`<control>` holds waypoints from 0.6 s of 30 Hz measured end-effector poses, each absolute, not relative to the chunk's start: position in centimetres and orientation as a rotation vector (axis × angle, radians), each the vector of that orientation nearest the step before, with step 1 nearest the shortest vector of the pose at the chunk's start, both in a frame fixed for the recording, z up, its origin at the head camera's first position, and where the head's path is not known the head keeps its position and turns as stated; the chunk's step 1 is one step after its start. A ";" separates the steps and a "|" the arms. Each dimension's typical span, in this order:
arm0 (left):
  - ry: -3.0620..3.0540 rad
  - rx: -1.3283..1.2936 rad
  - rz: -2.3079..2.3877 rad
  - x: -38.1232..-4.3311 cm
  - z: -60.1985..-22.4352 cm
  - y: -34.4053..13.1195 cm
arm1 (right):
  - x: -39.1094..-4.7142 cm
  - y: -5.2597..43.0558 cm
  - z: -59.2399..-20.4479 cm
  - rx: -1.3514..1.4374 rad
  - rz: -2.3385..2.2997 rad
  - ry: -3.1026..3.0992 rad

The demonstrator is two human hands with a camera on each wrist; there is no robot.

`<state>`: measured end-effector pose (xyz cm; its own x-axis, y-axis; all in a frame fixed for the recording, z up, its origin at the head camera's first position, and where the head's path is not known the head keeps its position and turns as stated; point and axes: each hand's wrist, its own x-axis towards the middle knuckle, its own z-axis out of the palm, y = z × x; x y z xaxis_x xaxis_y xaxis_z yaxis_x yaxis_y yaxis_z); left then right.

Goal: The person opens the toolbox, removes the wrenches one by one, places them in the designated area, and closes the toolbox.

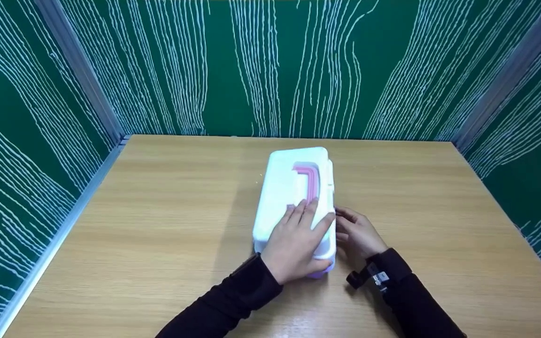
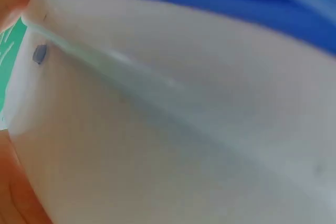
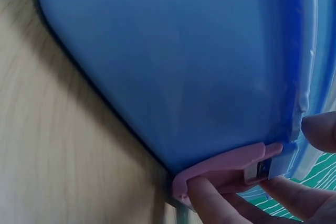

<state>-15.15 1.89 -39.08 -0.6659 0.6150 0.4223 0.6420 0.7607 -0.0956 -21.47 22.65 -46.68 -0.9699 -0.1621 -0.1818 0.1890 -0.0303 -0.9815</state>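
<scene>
A storage box with a white lid stands mid-table, its long side running away from me. Set into the lid is a pink carrying handle; the body shows blue in the right wrist view. My left hand lies on the near part of the lid, fingers spread and fingertips at the handle's near end. At the box's right side, my right hand holds a pink latch, fingers hooked at it and the thumb up by the lid's edge. The left wrist view is filled by the whitish lid surface.
The box rests on a wood-grain table. Green walls with white wavy lines rise behind the table and on both sides, with grey metal posts at the corners. A small dark device is strapped to the right wrist.
</scene>
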 end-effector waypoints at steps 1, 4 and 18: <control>-2.518 -0.946 -0.090 -15.1 -38.9 1.8 | -21.5 22.6 -46.7 0.033 -2.097 2.001; -2.523 -0.925 -0.115 -15.1 -38.4 1.4 | -21.4 22.6 -46.6 0.043 -2.094 2.007; -2.443 -0.883 -0.219 -15.2 -37.8 0.1 | -21.3 22.7 -46.7 0.023 -2.072 2.042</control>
